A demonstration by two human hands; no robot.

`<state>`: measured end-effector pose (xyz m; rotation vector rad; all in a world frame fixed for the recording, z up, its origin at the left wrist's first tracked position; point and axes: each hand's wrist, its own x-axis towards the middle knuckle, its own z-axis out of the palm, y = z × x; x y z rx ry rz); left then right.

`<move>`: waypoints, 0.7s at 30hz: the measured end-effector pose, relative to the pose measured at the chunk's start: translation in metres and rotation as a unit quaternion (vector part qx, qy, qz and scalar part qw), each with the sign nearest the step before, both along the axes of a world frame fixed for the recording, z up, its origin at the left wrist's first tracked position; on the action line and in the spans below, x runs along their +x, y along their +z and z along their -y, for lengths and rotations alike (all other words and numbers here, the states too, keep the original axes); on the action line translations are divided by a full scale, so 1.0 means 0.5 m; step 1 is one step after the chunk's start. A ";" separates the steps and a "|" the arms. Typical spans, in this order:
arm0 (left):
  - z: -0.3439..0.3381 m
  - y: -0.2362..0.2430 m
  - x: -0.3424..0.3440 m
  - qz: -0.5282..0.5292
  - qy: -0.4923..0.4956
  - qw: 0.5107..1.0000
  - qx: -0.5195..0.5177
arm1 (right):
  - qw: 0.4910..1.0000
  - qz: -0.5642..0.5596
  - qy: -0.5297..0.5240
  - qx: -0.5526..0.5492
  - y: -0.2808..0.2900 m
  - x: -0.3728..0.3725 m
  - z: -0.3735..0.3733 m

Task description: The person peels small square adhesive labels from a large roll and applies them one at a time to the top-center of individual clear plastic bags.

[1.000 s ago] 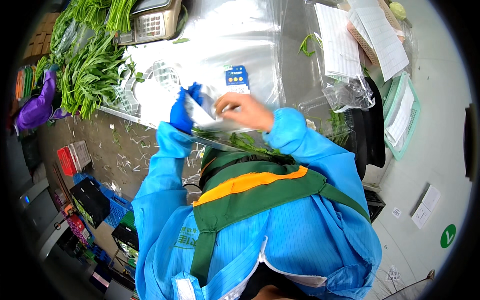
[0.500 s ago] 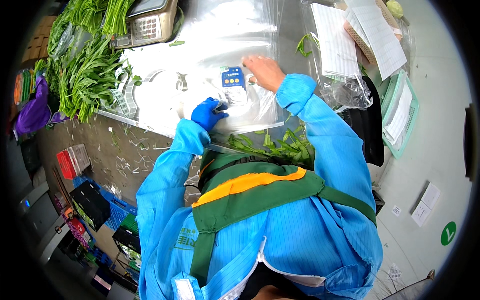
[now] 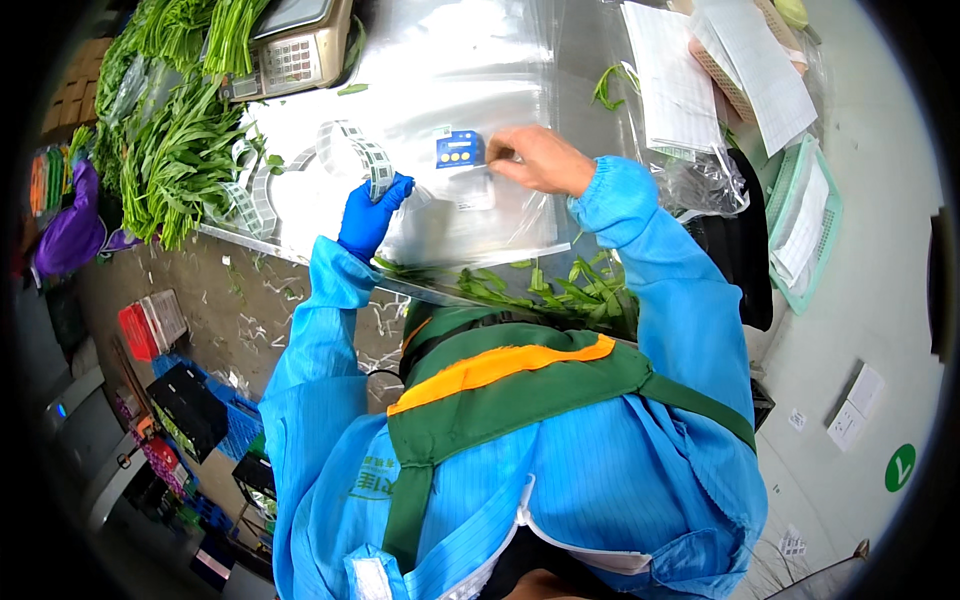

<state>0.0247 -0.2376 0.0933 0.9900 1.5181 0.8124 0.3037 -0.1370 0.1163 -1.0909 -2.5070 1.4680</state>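
My left hand point(image 3: 376, 210), in a blue glove, is closed on a curling strip of small printed labels point(image 3: 366, 153). Under it lie clear plastic bags point(image 3: 515, 220), each flat on the bench, with a blue printed card point(image 3: 458, 150) showing on the stack. My bare right hand point(image 3: 530, 160) is at the card's right edge, fingers curled together at the bag's surface; whether something small is between them I cannot make out. More label strips point(image 3: 245, 205) lie left of my left hand.
Leafy greens point(image 3: 170, 150) are piled at the left beside a scale point(image 3: 290, 60). Loose leaves point(image 3: 575, 300) lie along the near edge. Papers point(image 3: 670, 80) and a mint basket point(image 3: 805, 225) are at the right. A co-worker's purple sleeve point(image 3: 70, 220) shows far left; crates point(image 3: 150, 325) stand below.
My left hand dipped right onto the bags, then rose back leftward with the label strip. My right hand moved up and right to beside the card, then slightly down as its fingers curled.
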 end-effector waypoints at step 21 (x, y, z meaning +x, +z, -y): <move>0.004 0.026 -0.029 0.414 0.120 0.898 -0.086 | 0.806 -0.252 -0.396 0.360 0.066 -0.061 -0.251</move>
